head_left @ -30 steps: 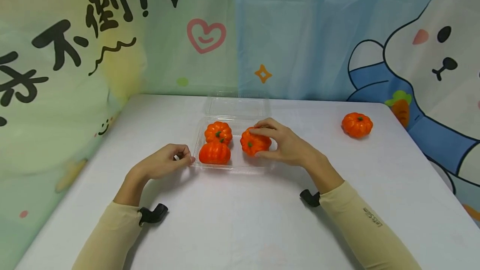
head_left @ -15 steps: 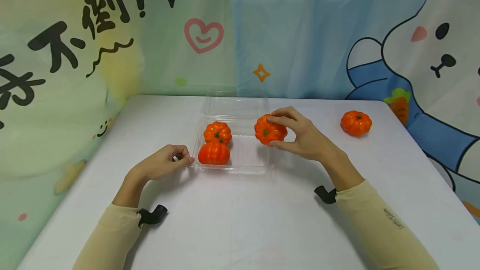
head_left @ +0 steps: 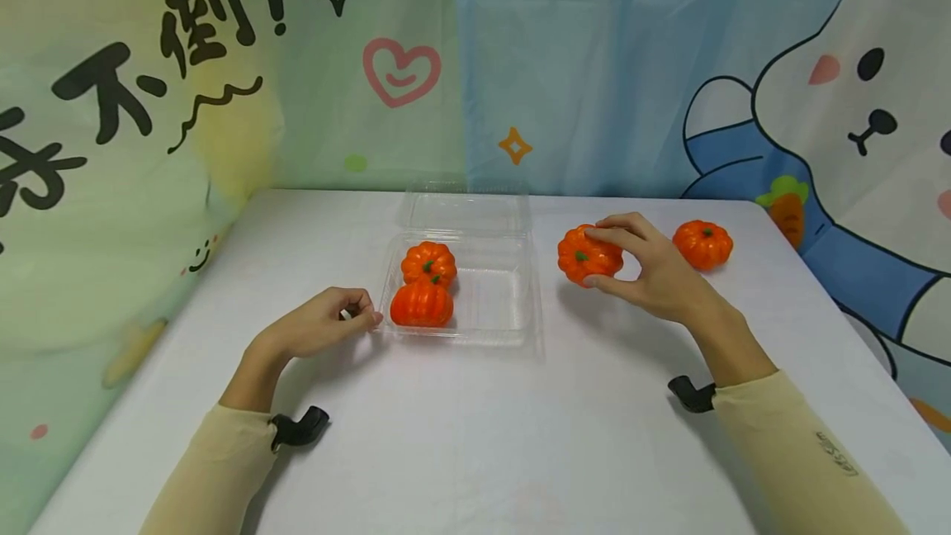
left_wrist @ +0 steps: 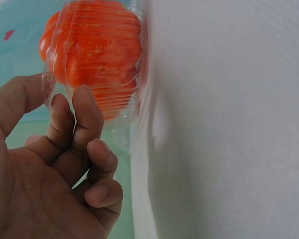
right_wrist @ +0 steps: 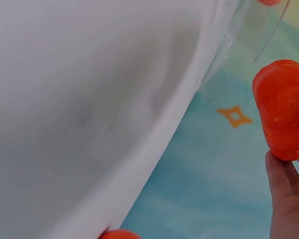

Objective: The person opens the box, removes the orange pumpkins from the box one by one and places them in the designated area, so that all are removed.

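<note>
My right hand [head_left: 657,275] grips a small orange toy pumpkin [head_left: 582,257] between thumb and fingers, just above the table and right of the box. The right wrist view shows this pumpkin [right_wrist: 283,112] side-on. My left hand [head_left: 315,327] pinches the near left corner of a clear plastic clamshell box [head_left: 494,300], whose lid [head_left: 466,211] lies folded back. Two more toy pumpkins stand in the left half of the box, one behind [head_left: 427,258] and one in front [head_left: 421,305], touching or nearly so. Through the box wall, the left wrist view shows an orange pumpkin [left_wrist: 102,47].
Another toy pumpkin [head_left: 702,244] sits on the white table [head_left: 475,436] at the back right, near my right hand. A printed cloth backdrop [head_left: 579,73] hangs behind the table's far edge. Both sleeves carry a black wrist mount [head_left: 300,428].
My right hand has lifted the pumpkin out of the right half of the box and carried it rightward past the rim. The left hand stays at the box corner.
</note>
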`<act>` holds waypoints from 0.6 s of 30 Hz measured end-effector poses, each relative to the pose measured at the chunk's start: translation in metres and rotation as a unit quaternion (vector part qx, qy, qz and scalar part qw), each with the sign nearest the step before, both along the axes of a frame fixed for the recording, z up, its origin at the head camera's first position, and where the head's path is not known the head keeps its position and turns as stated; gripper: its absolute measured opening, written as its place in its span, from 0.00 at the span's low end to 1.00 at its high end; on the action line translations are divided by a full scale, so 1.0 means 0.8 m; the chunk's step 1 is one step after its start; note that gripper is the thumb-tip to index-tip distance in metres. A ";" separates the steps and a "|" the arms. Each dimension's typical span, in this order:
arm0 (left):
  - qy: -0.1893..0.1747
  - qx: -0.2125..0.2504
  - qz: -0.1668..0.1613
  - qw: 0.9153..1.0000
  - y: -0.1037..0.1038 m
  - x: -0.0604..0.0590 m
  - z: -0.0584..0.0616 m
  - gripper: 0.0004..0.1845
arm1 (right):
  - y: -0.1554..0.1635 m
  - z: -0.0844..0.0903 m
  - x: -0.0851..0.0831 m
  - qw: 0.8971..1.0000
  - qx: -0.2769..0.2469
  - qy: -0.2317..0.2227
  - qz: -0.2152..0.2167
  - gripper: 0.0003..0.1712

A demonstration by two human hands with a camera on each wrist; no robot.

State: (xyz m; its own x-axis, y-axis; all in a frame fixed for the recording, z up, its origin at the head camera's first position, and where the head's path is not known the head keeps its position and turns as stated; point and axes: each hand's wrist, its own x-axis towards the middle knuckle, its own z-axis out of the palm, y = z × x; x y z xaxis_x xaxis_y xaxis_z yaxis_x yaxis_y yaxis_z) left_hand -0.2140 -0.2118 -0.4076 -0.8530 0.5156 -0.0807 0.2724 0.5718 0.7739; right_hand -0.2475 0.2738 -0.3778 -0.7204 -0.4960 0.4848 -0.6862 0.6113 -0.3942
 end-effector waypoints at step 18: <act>0.003 -0.002 -0.006 1.000 0.000 -0.001 0.001 0.10 | 0.089 -0.014 0.030 0.993 0.012 -0.042 -0.114 0.38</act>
